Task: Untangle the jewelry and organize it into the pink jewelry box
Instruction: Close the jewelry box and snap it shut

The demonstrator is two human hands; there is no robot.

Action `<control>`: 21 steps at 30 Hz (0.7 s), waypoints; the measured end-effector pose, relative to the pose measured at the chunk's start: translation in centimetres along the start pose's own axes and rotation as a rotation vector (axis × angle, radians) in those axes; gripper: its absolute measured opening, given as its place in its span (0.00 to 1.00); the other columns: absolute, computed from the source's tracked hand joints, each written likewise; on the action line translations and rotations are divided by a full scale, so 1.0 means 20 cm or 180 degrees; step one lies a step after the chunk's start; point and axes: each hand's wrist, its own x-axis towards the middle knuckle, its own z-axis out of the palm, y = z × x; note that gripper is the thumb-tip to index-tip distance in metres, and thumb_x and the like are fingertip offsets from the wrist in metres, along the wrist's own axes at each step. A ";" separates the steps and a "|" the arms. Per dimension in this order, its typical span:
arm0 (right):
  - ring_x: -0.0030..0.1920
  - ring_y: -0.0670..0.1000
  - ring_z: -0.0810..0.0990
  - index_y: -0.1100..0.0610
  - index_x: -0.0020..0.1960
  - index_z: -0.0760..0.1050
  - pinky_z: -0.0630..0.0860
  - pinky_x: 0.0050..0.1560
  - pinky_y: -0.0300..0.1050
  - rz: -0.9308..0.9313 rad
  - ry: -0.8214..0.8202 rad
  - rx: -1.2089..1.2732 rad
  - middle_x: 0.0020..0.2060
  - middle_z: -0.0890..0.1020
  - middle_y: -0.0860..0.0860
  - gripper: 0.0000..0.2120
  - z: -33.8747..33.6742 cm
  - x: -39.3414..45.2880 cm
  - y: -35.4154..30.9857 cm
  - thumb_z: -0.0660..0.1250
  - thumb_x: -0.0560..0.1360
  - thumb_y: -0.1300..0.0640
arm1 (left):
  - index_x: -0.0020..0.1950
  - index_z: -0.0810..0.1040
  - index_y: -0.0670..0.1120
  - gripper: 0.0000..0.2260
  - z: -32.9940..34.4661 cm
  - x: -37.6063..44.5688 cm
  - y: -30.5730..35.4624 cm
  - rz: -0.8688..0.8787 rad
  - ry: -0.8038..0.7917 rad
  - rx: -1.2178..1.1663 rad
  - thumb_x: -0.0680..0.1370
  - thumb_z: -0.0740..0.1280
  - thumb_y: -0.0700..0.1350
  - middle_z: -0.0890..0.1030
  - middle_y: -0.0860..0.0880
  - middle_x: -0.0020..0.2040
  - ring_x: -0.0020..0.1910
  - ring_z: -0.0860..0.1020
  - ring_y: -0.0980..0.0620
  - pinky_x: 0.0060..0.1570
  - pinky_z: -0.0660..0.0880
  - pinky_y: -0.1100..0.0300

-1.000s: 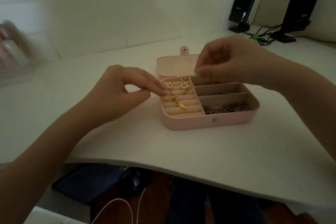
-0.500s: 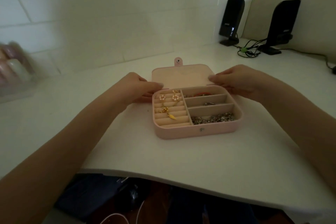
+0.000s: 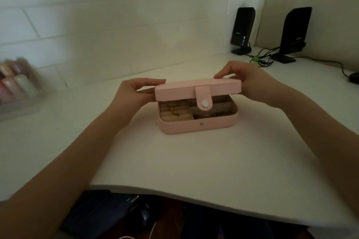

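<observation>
Desk [image 3: 194,161]: jewelry box [image 3: 198,124] lies crosswise, clasp nearward

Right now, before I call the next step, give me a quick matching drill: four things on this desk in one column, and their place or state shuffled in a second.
Things:
1. lid
2. snap tab
3. gold earrings
4. speakers

Place or state:
A. at the desk's back right
B. hanging down over the box's front opening
C. on the ring rolls, left part of the box
D. half lowered, held at each end by the left hand and right hand

Pairs: 1-D, 2-B, 3-C, 4-A
</observation>
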 end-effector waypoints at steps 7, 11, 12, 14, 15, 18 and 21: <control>0.52 0.41 0.79 0.60 0.54 0.80 0.75 0.53 0.30 0.0089 -0.0168 0.0066 0.53 0.81 0.48 0.18 -0.02 0.00 -0.01 0.60 0.73 0.75 | 0.55 0.80 0.48 0.13 -0.08 0.02 0.02 -0.0408 -0.0410 -0.1065 0.72 0.62 0.44 0.81 0.49 0.56 0.59 0.78 0.54 0.58 0.73 0.60; 0.53 0.41 0.78 0.52 0.55 0.80 0.71 0.59 0.36 0.0180 -0.0018 0.0361 0.51 0.81 0.41 0.14 0.01 0.00 -0.02 0.61 0.77 0.65 | 0.67 0.65 0.58 0.46 -0.02 -0.02 -0.01 -0.0556 -0.1458 -0.0340 0.53 0.79 0.62 0.74 0.52 0.64 0.61 0.75 0.58 0.56 0.72 0.66; 0.55 0.41 0.76 0.50 0.58 0.78 0.69 0.56 0.30 0.0136 -0.0159 0.0323 0.54 0.80 0.41 0.12 0.05 -0.01 -0.02 0.61 0.78 0.60 | 0.70 0.61 0.58 0.51 -0.01 -0.03 -0.03 -0.0438 -0.1625 -0.0089 0.51 0.79 0.63 0.70 0.53 0.67 0.64 0.72 0.58 0.58 0.71 0.66; 0.57 0.41 0.73 0.49 0.63 0.74 0.64 0.49 0.19 0.0156 -0.0445 0.0190 0.59 0.76 0.43 0.14 0.10 0.00 -0.02 0.60 0.79 0.55 | 0.72 0.57 0.61 0.51 0.00 -0.05 -0.02 -0.0244 -0.1616 0.0315 0.52 0.78 0.60 0.64 0.55 0.70 0.66 0.68 0.59 0.59 0.69 0.67; 0.58 0.41 0.72 0.49 0.64 0.74 0.63 0.46 0.16 0.0178 -0.0476 0.0115 0.60 0.76 0.43 0.14 0.12 0.01 -0.01 0.60 0.79 0.54 | 0.72 0.56 0.61 0.50 0.01 -0.06 -0.01 -0.0176 -0.1523 0.0428 0.54 0.76 0.58 0.64 0.55 0.70 0.65 0.68 0.60 0.57 0.69 0.70; 0.58 0.42 0.74 0.48 0.60 0.76 0.63 0.45 0.17 0.0156 -0.0123 -0.0078 0.57 0.77 0.42 0.12 0.12 0.01 -0.01 0.62 0.78 0.54 | 0.72 0.56 0.59 0.49 0.03 -0.07 0.00 -0.0060 -0.1448 0.0568 0.54 0.73 0.57 0.64 0.58 0.67 0.62 0.68 0.65 0.51 0.68 0.78; 0.57 0.44 0.76 0.46 0.55 0.78 0.69 0.53 0.31 -0.0016 0.0653 -0.0295 0.55 0.79 0.43 0.09 0.14 -0.05 -0.04 0.64 0.76 0.49 | 0.71 0.56 0.61 0.49 0.04 -0.08 -0.01 0.0106 -0.1434 0.0835 0.52 0.74 0.57 0.65 0.62 0.64 0.59 0.68 0.68 0.50 0.65 0.80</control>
